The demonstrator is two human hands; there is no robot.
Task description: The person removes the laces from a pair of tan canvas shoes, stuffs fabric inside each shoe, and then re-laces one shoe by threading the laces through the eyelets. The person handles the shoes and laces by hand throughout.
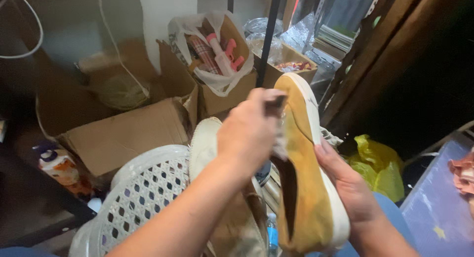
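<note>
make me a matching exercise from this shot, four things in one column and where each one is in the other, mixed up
Things:
1. mustard-yellow suede shoe with white sole
2. white perforated plastic basket
3. crumpled yellow plastic bag
4. pink and white spray bottle

Places:
A. standing in a bag-lined cardboard box at the back
B. on the floor at the right, beyond the right hand
C. held up between both hands, the left hand at its upper
D. low at the left, under the left forearm

Pairs: 1-C, 2-D, 3-B, 4-A
</note>
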